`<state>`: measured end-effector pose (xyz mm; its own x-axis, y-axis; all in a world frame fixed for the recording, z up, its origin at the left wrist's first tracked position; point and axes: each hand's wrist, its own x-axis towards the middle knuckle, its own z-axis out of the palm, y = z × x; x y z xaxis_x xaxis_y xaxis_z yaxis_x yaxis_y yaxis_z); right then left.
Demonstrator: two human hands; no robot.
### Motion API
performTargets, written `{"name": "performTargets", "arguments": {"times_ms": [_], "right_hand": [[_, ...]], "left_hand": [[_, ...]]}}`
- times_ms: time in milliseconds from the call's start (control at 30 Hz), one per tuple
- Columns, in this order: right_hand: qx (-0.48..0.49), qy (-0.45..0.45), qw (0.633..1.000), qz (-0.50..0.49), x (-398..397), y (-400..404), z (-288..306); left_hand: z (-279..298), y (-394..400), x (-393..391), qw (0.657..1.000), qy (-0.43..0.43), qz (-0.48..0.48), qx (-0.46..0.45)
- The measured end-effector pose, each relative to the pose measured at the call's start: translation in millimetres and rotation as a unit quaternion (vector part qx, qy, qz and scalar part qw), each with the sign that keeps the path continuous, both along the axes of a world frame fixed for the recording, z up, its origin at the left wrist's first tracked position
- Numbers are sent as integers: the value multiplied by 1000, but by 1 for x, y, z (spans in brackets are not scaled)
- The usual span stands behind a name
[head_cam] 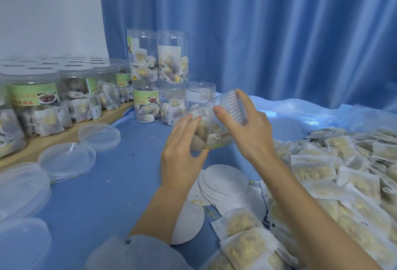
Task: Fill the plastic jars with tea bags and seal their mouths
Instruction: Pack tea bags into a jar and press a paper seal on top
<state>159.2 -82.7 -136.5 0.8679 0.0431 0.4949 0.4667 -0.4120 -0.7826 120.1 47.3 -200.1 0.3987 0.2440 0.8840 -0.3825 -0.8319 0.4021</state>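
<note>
A clear plastic jar [211, 127] packed with tea bags is tilted on its side above the blue table, mouth end up and to the right. My left hand [182, 145] grips its lower end, thumb underneath. My right hand [245, 128] holds the ribbed lid [237, 106] at the jar's mouth. A big heap of loose tea bags [326, 175] lies to the right. Round white seal discs [223, 181] lie fanned on the table below my hands.
Stacked jars of tea bags [159, 76], the upper ones without lids, stand behind my hands. Lidded labelled jars [43, 102] line a wooden shelf at left. Clear loose lids [66, 160] sit at front left. A blue curtain [257, 22] hangs behind.
</note>
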Motion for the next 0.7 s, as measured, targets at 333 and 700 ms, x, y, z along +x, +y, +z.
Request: {"name": "performTargets", "arguments": {"times_ms": [333,700], "right_hand": [[106,14,970,220,-25,9,20],[118,-14,960,253,-70,74,50]], "left_hand": [[38,24,-14,972,141,-83,-168],[111,90,-90,959,257,-48,-111]]}}
